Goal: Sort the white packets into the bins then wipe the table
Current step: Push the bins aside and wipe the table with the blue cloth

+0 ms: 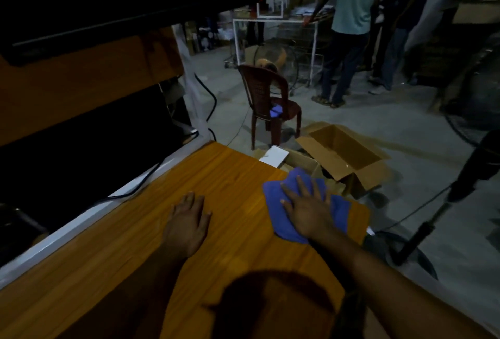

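Right hand (pixel 308 214) flat, fingers spread on blue cloth (pixel 281 219) — table (pixel 230 176) corner; left hand (pixel 186 219) flat, empty.

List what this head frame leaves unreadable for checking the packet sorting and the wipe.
- Nearer cardboard box: the table edge and blue cloth hide its inside.
- Cloth beneath the right hand: covered.
- Dark space left of the table: underexposed.
- Open box: no packets visible.

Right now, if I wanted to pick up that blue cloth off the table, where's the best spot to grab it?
Pinch the blue cloth at its bunched far-left corner, coming from above: the right hand lies flat on its middle, and that corner is uncovered.
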